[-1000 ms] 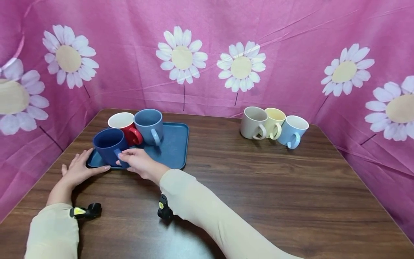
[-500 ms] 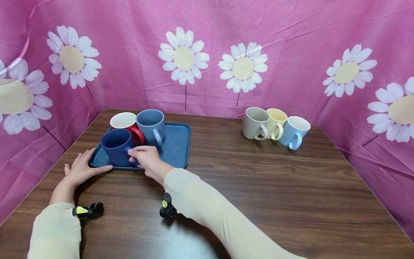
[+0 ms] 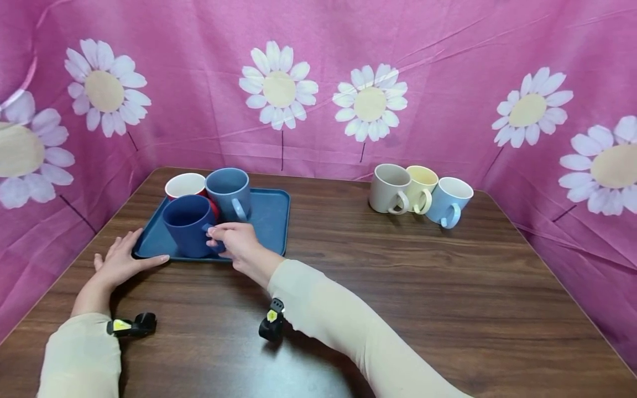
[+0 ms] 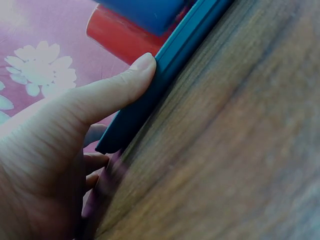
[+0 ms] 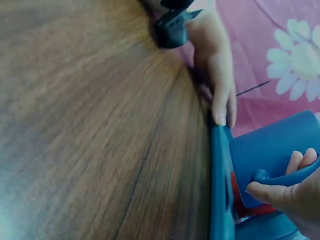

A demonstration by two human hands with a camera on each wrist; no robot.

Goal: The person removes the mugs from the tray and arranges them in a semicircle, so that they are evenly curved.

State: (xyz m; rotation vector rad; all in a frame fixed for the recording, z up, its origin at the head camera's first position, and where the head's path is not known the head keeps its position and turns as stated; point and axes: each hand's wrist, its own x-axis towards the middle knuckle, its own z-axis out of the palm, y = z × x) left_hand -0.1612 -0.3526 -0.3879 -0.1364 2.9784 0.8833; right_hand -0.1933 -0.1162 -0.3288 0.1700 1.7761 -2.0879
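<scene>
No legible writing or brand marks on any item. Right hand (image 3: 238, 242) pinches the handle of the smooth, matte navy mug (image 3: 189, 225) on the rectangular blue tray (image 3: 269, 213). Left hand (image 3: 118, 262) lies flat on the wood-grain table (image 3: 398, 287), fingers straight, thumb against the tray's rim.

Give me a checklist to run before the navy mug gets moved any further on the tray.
1. Right hand grips the navy mug by its handle: ok, fingers curl round it in the right wrist view.
2. Left hand steadies the tray: ok, thumb presses its near edge.
3. Navy mug upright: ok.
4. Gap to the red mug behind: not ok, the navy mug overlaps it in the head view and looks very close.
5. Gap to the grey-blue mug: cannot tell, contact is hidden.
6. Free tray space on the right: ok, bare there.
</scene>
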